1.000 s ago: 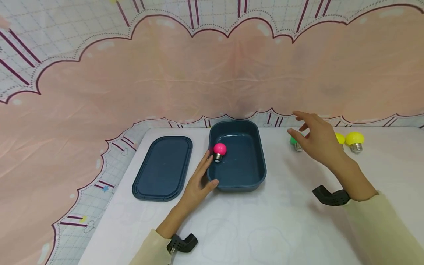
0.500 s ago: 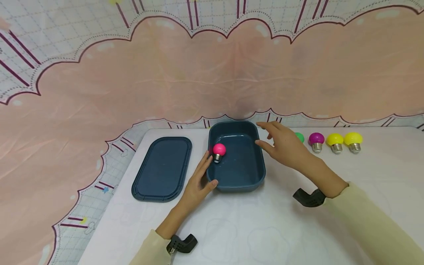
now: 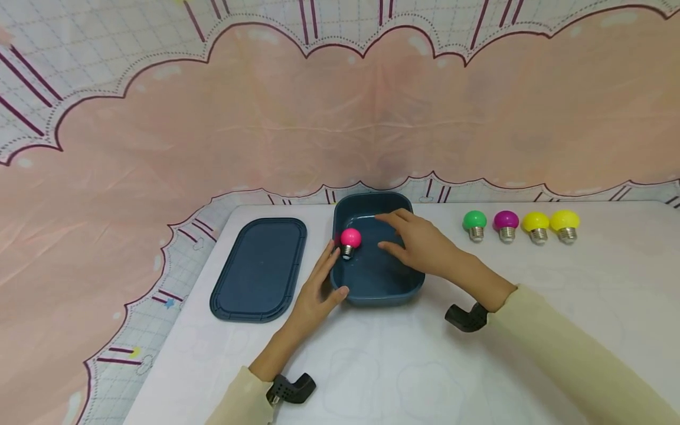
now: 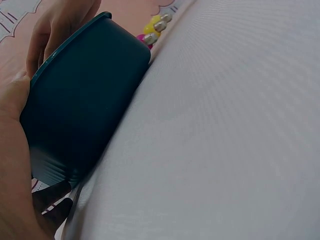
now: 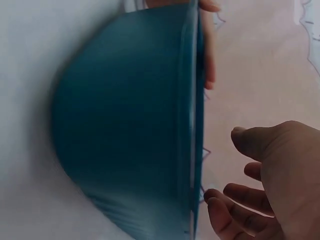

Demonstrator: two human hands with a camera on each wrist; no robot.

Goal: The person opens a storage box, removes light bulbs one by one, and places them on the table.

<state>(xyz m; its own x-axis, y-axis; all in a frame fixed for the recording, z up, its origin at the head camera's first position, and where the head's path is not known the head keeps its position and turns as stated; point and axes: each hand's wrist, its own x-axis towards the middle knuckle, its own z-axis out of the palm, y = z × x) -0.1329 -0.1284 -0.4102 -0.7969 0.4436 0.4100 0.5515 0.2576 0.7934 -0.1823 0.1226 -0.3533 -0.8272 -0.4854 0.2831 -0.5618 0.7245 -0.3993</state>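
A dark blue plastic container (image 3: 378, 301) stands uncovered on the white table, with one pink light bulb (image 3: 350, 238) at its left inside wall. My left hand (image 3: 317, 295) rests against the container's left side and near corner, fingers straight along the outside. Above the right half of the container hovers my right hand (image 3: 425, 245); its fingers are loosely bent and apart. In the right wrist view, nothing lies between that hand's thumb and fingers (image 5: 250, 197). The left wrist view shows the left thumb (image 4: 15, 97) at the container's rim.
The matching dark blue lid (image 3: 258, 270) lies flat left of the container. Along the table's back right stand a green bulb (image 3: 475, 221), a purple bulb (image 3: 506, 221) and two yellow bulbs (image 3: 535, 223). A patterned cloth (image 3: 340, 118) hangs behind the table.
My right hand has moved left from the bulb row to over the container, bringing the green and purple bulbs into full view. The left hand, container and pink bulb have stayed put.
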